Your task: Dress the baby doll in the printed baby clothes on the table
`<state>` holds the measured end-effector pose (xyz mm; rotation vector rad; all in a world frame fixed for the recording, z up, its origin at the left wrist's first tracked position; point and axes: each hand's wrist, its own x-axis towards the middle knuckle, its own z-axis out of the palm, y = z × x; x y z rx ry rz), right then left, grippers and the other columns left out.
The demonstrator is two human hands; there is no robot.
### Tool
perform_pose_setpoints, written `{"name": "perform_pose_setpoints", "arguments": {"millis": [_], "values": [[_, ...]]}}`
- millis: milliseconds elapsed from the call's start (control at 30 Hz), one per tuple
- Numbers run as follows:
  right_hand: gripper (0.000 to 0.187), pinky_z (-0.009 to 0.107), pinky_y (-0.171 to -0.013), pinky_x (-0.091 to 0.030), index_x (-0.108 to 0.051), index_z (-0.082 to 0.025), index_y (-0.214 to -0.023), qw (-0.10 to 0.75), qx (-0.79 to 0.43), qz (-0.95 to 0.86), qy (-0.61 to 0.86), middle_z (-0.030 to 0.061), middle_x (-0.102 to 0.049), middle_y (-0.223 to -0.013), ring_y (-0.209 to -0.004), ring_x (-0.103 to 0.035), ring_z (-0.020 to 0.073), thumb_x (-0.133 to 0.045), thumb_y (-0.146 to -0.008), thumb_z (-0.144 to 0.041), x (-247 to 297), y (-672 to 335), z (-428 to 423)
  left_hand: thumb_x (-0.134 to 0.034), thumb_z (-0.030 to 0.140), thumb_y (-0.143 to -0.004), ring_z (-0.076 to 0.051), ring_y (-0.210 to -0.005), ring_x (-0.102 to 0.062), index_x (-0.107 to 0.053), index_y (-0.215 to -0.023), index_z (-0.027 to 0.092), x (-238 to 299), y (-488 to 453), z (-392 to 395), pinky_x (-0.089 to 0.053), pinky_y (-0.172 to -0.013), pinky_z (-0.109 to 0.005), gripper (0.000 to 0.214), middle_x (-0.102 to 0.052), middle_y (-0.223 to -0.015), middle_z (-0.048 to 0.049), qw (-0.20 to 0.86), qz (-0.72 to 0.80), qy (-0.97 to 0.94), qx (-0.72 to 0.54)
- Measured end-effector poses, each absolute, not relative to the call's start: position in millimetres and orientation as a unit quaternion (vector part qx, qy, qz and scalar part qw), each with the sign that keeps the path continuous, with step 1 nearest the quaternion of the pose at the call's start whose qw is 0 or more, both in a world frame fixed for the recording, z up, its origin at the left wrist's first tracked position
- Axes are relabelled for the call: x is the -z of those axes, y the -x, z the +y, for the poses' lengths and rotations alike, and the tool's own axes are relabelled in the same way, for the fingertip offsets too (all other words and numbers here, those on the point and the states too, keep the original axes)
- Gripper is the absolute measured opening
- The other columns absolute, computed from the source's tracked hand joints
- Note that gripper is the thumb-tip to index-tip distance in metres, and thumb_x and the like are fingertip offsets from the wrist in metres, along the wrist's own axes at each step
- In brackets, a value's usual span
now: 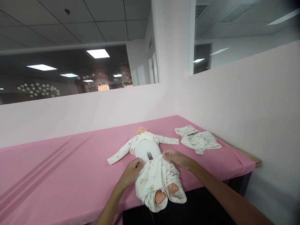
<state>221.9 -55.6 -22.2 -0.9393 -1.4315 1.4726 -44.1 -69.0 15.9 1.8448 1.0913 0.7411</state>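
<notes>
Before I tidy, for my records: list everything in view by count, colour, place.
Doll: one, white torso, centre
Cloth: one, pink, beneath doll
Top: one, white printed, on doll
Trousers: one, white printed, doll's legs
Clothes pile: one, white printed, right of doll
Wood strip: one, tan, cloth's right edge
Surface: one, black, below cloth
Walls: two, white, behind cloth
Windows: two, clear, above walls
Lights: several, white, in windows
Hearts: many, pastel, left window
Left hand: one, bare, pinching trousers
Right hand: one, bare, pinching trousers
</notes>
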Motion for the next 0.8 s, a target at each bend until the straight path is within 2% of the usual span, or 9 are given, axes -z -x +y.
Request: {"name": "perform_pose_setpoints", "arguments": {"millis": [200,333,500,700,800], "values": [[0.028,0.026,-0.061,-0.039,-0.060,-0.015,-0.078,0.439,-0.537,-0.589,0.414,0.0009,-0.064,-0.071,-0.064,-0.055,0.0139,-0.073,-0.070,-0.038,33.5,-224.8,-51.0,-0.051,0.069,-0.076,-0.010,-0.058,-0.024,-0.031,-0.063,0.021,-4.3,61.4,-57.7,-0.021,-0.054,-0.025,0.053,-0.028,-0.062,0.0064,0.418,0.440,-0.749,-0.266],[0.025,0.027,-0.059,-0.035,-0.057,-0.016,-0.075,0.467,-0.478,-0.601,0.440,-0.0017,-0.059,-0.064,-0.060,-0.051,0.0128,-0.066,-0.076,-0.039,35.4,-220.2,-44.0,-0.051,0.068,-0.077,-0.011,-0.059,-0.027,-0.032,-0.062,0.021,-2.0,66.8,-46.1,-0.022,-0.054,-0.024,0.052,-0.031,-0.063,0.0053,0.381,0.461,-0.750,-0.283],[0.023,0.028,-0.064,-0.036,-0.058,-0.017,-0.080,0.486,-0.455,-0.601,0.442,-0.0018,-0.058,-0.070,-0.067,-0.051,0.0136,-0.059,-0.080,-0.040,41.3,-214.5,-37.1,-0.050,0.064,-0.080,-0.011,-0.059,-0.029,-0.031,-0.062,0.021,-4.7,59.1,-28.9,-0.025,-0.056,-0.025,0.051,-0.031,-0.064,0.0052,0.338,0.483,-0.724,-0.358],[0.019,0.027,-0.063,-0.038,-0.059,-0.018,-0.085,0.446,-0.466,-0.629,0.434,0.0007,-0.062,-0.078,-0.071,-0.053,0.0153,-0.065,-0.074,-0.032,46.9,-220.1,-48.2,-0.048,0.065,-0.080,-0.012,-0.060,-0.032,-0.033,-0.062,0.021,4.3,46.7,-22.2,-0.026,-0.058,-0.026,0.050,-0.034,-0.062,0.0047,0.316,0.485,-0.711,-0.400],[0.016,0.027,-0.058,-0.034,-0.058,-0.018,-0.078,0.427,-0.435,-0.654,0.447,-0.0001,-0.059,-0.074,-0.067,-0.049,0.0144,-0.067,-0.073,-0.031,50.0,-222.9,-53.2,-0.048,0.062,-0.081,-0.013,-0.061,-0.033,-0.032,-0.062,0.021,4.7,45.6,-20.2,-0.027,-0.059,-0.026,0.048,-0.035,-0.062,0.0046,0.303,0.482,-0.717,-0.402]]}}
